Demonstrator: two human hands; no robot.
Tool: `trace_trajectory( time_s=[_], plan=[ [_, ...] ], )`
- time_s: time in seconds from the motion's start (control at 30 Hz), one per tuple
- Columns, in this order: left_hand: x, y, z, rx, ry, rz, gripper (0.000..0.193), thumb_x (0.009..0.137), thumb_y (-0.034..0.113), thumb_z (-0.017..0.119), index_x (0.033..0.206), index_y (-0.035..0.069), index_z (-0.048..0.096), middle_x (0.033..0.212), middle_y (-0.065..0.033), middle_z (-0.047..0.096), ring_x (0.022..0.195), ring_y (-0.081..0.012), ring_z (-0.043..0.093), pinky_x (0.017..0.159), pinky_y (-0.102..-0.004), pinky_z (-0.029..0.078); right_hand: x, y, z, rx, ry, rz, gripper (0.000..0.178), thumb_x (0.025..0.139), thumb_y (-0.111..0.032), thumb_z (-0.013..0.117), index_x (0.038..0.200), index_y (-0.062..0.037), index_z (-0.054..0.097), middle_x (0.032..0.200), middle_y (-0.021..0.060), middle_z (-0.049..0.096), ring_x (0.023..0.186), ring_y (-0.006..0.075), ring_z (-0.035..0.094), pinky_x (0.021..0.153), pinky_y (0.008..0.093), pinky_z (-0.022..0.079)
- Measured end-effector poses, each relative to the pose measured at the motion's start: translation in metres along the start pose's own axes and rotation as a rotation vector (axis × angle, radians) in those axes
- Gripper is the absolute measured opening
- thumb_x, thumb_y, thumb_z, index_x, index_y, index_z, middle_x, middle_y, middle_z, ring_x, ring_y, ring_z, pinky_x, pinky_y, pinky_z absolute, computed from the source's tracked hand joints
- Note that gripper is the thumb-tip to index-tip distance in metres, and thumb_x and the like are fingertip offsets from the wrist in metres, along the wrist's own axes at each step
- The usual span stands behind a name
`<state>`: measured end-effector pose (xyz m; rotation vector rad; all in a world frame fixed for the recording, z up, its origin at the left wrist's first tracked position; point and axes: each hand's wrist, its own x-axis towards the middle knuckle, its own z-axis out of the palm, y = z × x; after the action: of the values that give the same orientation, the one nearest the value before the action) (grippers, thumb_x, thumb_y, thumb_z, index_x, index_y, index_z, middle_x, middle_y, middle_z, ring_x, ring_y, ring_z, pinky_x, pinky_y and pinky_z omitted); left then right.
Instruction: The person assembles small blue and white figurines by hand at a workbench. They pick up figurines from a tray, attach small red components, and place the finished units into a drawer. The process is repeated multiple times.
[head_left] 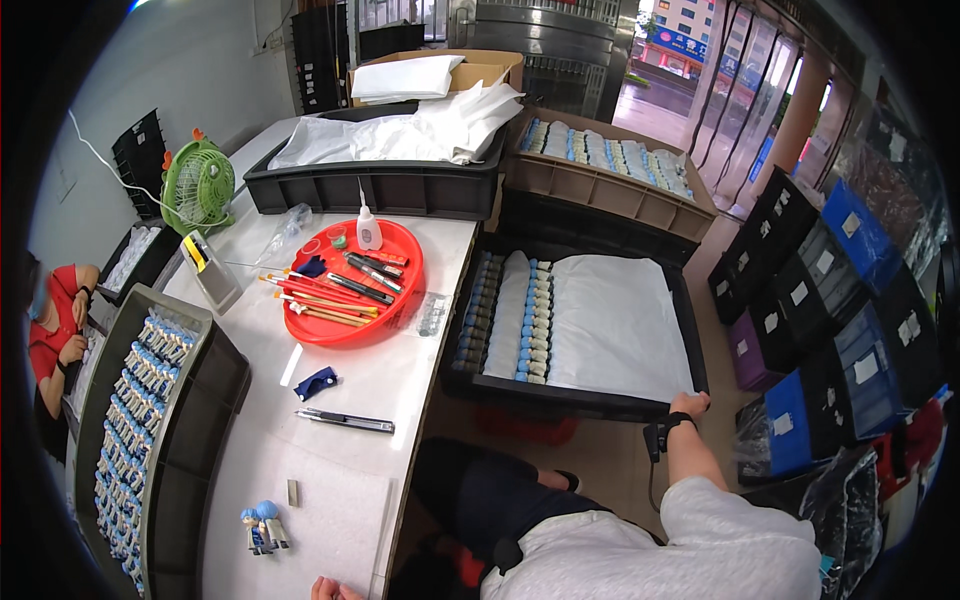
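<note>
My right hand [690, 404] is closed on the near right corner of a black crate [600, 402]. Inside the crate lie rows of small blue-and-cream figurines [536, 320], and a white sheet [620, 315] covers most of the rest. At the lower edge of the picture, part of my left hand [334, 589] shows over the white table [300, 450]; the frame cuts off most of it. Nearest to it are two small blue-haired figurines [264, 527] side by side and a little grey block [292, 493]. Farther up the table lies a black-and-silver cutter knife [345, 421].
A red tray [415, 290] holds brushes, pens and a white dropper bottle [368, 232]. Crates of figurines stand at left [190, 440] and far right [600, 180]. Stacked bins [800, 330] line the right side. Beyond the left crate sits another person [60, 340] in red.
</note>
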<state>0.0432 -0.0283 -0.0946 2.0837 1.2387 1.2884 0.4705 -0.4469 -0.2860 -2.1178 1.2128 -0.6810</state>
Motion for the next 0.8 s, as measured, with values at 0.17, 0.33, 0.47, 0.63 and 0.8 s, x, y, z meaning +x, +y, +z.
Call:
trace_trajectory(
  time_s=[0.17, 0.33, 0.47, 0.63, 0.8],
  plan=[
    [0.000, -0.002, 0.002, -0.006, 0.012, -0.004, 0.017, 0.085, 0.005, 0.063, 0.099, -0.004, 0.062, 0.088, -0.0126, 0.061, 0.071, -0.0199, 0.055, 0.062, -0.0294, 0.046, -0.064, -0.079, -0.052, -0.221, 0.078, -0.035, 0.059, 0.073, -0.002, 0.061, 0.128, -0.0064, 0.041, 0.119, 0.0178, 0.049, 0.117, 0.0344, 0.042, 0.096, 0.0460, 0.038],
    [0.000, 0.001, 0.004, 0.046, -0.001, 0.020, 0.016, 0.085, 0.005, 0.063, 0.098, -0.003, 0.062, 0.088, -0.0121, 0.061, 0.070, -0.0191, 0.054, 0.060, -0.0291, 0.045, -0.073, -0.095, 0.008, 0.014, -0.249, -1.154, 0.062, 0.070, -0.004, 0.064, 0.128, -0.0013, 0.042, 0.125, 0.0166, 0.048, 0.118, 0.0349, 0.042, 0.097, 0.0469, 0.034],
    [0.001, 0.003, 0.005, 0.078, 0.000, -0.007, 0.014, 0.086, 0.006, 0.063, 0.097, -0.003, 0.063, 0.087, -0.0113, 0.061, 0.069, -0.0177, 0.053, 0.060, -0.0283, 0.044, -0.109, -0.129, 0.038, -0.113, -0.666, -1.277, 0.063, 0.084, -0.024, 0.056, 0.137, -0.0022, 0.032, 0.141, 0.0185, 0.034, 0.132, 0.0335, 0.029, 0.100, 0.0506, 0.030],
    [0.000, 0.002, 0.010, 0.022, 0.024, -0.025, 0.012, 0.087, 0.005, 0.062, 0.096, -0.003, 0.063, 0.086, -0.0100, 0.061, 0.068, -0.0159, 0.051, 0.059, -0.0276, 0.043, -0.098, -0.159, 0.061, -0.534, -0.962, -1.177, 0.069, 0.092, -0.046, 0.039, 0.146, -0.0084, 0.017, 0.152, 0.0146, 0.012, 0.141, 0.0306, 0.010, 0.104, 0.0573, 0.021],
    [0.001, 0.002, 0.012, 0.097, 0.020, -0.029, 0.012, 0.086, 0.003, 0.062, 0.096, -0.004, 0.062, 0.086, -0.0098, 0.060, 0.066, -0.0156, 0.049, 0.058, -0.0278, 0.043, -0.080, -0.151, 0.072, -0.900, -1.127, -1.093, 0.072, 0.092, -0.057, 0.029, 0.148, -0.0165, 0.010, 0.154, 0.0110, 0.001, 0.142, 0.0318, 0.002, 0.107, 0.0594, 0.018]
  ],
)
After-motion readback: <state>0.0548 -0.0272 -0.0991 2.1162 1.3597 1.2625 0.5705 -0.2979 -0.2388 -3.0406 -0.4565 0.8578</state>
